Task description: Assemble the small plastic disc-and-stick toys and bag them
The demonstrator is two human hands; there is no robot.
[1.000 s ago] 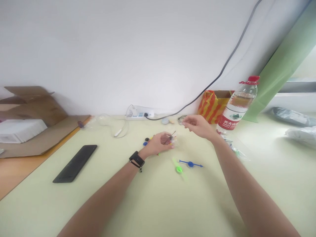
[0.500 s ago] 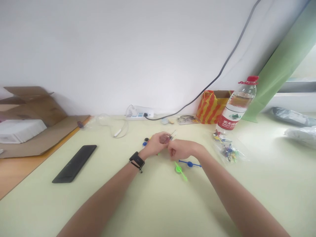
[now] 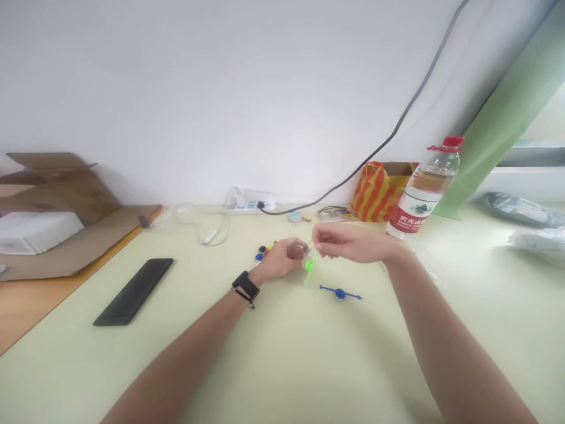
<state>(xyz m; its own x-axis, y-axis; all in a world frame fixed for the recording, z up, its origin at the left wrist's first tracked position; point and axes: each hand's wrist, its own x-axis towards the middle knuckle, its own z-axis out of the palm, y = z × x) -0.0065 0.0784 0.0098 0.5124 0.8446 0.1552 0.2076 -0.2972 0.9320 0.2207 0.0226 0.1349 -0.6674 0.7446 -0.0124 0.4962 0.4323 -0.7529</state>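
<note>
My left hand (image 3: 281, 259), with a black watch (image 3: 246, 286) on its wrist, is closed on what looks like a small clear plastic bag (image 3: 305, 252), mostly hidden by the fingers. Opposite it, my right hand (image 3: 342, 242) has its fingers pinched together at the upper end of a bright green spinner arrow (image 3: 309, 266). That arrow hangs just below the fingertips, between both hands; whether it is inside the bag I cannot tell. A blue spinner arrow (image 3: 339, 294) lies on the table below my right hand. Small coloured round pieces (image 3: 259, 257) sit behind my left hand.
A water bottle (image 3: 424, 188) and a striped bag (image 3: 375, 191) stand at the back right. Behind the hands are a power strip (image 3: 249, 201) and glasses (image 3: 334, 212). A black flat case (image 3: 133, 292) and a cardboard box (image 3: 66, 188) lie to the left.
The green spinner arrow has risen from the table to between the hands. My right hand has moved up and right, with its forearm now over the bag of coloured pieces. My left hand stays nearly still.
</note>
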